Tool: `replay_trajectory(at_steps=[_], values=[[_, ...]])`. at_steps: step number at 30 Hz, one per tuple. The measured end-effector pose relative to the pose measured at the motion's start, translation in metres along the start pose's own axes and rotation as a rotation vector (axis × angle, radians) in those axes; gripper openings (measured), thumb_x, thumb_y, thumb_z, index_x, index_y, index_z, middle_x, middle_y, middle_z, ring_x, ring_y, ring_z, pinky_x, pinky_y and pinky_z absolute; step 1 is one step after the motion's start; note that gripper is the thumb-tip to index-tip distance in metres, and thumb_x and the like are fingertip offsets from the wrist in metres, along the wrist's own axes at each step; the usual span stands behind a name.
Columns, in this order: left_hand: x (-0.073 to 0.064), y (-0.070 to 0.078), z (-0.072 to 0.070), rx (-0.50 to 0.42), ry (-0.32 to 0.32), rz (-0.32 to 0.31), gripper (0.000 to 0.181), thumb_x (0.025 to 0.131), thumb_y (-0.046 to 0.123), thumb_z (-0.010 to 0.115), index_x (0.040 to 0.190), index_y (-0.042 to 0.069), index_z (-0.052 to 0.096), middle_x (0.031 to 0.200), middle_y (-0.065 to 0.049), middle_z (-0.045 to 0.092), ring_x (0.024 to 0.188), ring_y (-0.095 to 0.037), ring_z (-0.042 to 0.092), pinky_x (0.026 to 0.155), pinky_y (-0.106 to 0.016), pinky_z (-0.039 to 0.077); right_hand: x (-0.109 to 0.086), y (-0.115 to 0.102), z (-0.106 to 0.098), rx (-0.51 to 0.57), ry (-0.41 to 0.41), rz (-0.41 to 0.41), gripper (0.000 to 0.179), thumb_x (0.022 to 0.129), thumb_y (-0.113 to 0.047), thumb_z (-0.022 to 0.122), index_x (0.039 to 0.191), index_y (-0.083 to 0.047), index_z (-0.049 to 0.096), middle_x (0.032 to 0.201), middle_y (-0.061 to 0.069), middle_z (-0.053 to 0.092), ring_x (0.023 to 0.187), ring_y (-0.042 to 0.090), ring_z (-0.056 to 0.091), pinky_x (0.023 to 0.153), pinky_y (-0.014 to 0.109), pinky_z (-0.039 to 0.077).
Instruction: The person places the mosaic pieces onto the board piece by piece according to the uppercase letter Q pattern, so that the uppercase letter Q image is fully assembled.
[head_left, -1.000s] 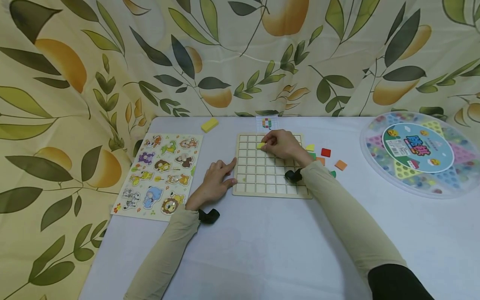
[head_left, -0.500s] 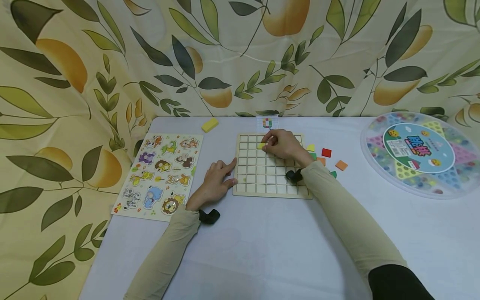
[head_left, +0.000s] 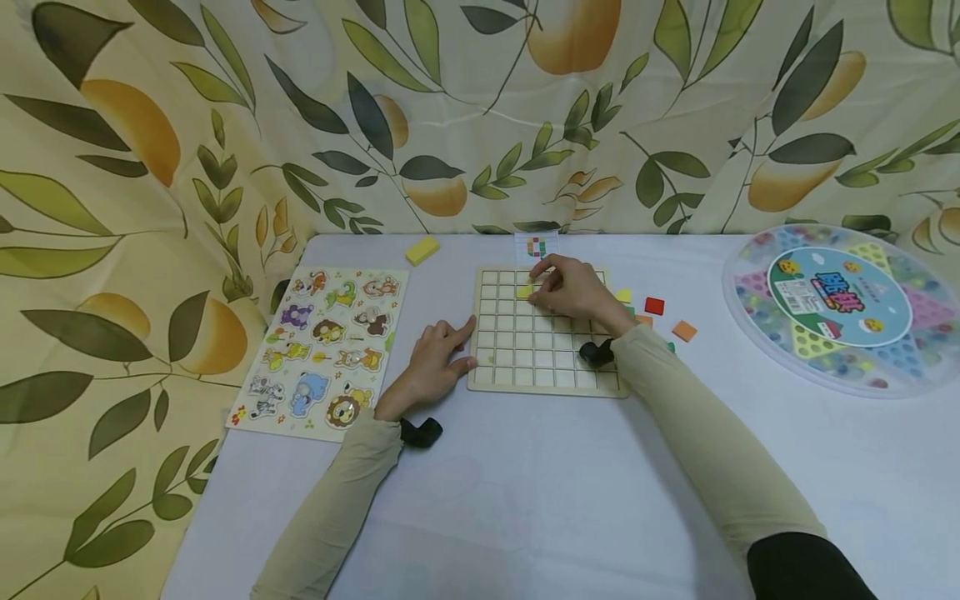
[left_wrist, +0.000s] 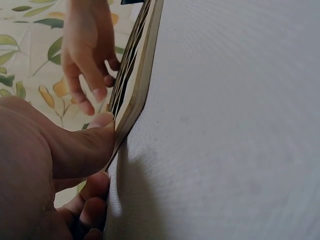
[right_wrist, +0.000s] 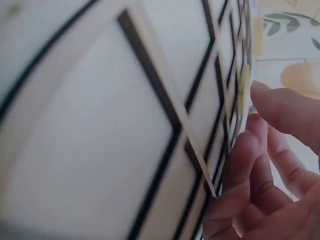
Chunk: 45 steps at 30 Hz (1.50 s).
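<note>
A wooden grid board (head_left: 510, 377) lies on the white cloth in the middle of the head view. My left hand (head_left: 431, 364) rests at its left side, thumb and index finger stretched against the edge, which the left wrist view shows close up. One yellow tile (head_left: 524, 292) sits in a cell of the second row from the top. Just right of that tile is my right hand (head_left: 573, 290), its fingers loosely bent with nothing between them. In the right wrist view the thumb (right_wrist: 280, 107) stands slightly apart from the yellow tile.
Right of the board lie loose tiles, including a red tile (head_left: 655, 306) and an orange tile (head_left: 684, 331). Behind it is a pattern card (head_left: 536, 247). An animal sticker sheet (head_left: 318, 358) and a yellow block (head_left: 423, 251) lie left, a round game box (head_left: 832, 300) far right.
The right hand has drawn back slightly to the right from the yellow tile, which shows more fully in its cell. The left hand stays at the board's edge.
</note>
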<state>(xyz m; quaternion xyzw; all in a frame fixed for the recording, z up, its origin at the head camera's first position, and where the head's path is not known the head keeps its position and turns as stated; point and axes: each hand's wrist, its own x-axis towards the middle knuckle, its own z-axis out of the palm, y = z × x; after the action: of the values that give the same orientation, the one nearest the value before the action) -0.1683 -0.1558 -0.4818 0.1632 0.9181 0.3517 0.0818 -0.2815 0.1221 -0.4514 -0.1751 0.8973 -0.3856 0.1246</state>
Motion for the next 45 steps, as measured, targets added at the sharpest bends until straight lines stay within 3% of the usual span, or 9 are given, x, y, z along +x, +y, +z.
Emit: replay_trajectory(at_steps=[10, 24, 33, 45], values=[[0.001, 0.000, 0.002, 0.009, -0.007, -0.013, 0.070, 0.103, 0.019, 0.068, 0.164, 0.008, 0.037, 0.104, -0.009, 0.049, 0.095, -0.022, 0.036, 0.088, -0.034, 0.028, -0.030, 0.015, -0.039, -0.036, 0.064, 0.057, 0.030, 0.098, -0.019, 0.076, 0.124, -0.005, 0.072, 0.105, 0.016, 0.074, 0.092, 0.026, 0.067, 0.081, 0.035, 0.048], [-0.002, 0.000, 0.003, 0.016, 0.000, -0.023, 0.069, 0.103, 0.020, 0.068, 0.164, 0.010, 0.037, 0.103, -0.007, 0.049, 0.093, -0.021, 0.035, 0.086, -0.033, 0.027, -0.081, 0.057, -0.090, -0.164, 0.066, 0.164, 0.036, 0.099, -0.023, 0.076, 0.128, -0.002, 0.070, 0.115, 0.022, 0.070, 0.103, 0.034, 0.063, 0.084, 0.037, 0.049], [-0.001, 0.000, 0.004, 0.011, 0.008, -0.010, 0.069, 0.103, 0.020, 0.069, 0.164, 0.009, 0.038, 0.102, -0.007, 0.049, 0.092, -0.020, 0.035, 0.085, -0.034, 0.027, -0.104, 0.075, -0.101, -0.210, 0.036, 0.214, 0.042, 0.097, -0.021, 0.078, 0.130, 0.003, 0.068, 0.120, 0.026, 0.069, 0.106, 0.038, 0.061, 0.082, 0.036, 0.048], [-0.003, 0.002, 0.004, -0.002, 0.018, 0.010, 0.068, 0.103, 0.018, 0.069, 0.163, 0.007, 0.039, 0.101, -0.007, 0.048, 0.091, -0.020, 0.034, 0.085, -0.034, 0.026, -0.113, 0.084, -0.098, -0.210, 0.008, 0.281, 0.041, 0.099, -0.022, 0.076, 0.130, 0.003, 0.066, 0.118, 0.025, 0.064, 0.101, 0.036, 0.055, 0.077, 0.035, 0.048]])
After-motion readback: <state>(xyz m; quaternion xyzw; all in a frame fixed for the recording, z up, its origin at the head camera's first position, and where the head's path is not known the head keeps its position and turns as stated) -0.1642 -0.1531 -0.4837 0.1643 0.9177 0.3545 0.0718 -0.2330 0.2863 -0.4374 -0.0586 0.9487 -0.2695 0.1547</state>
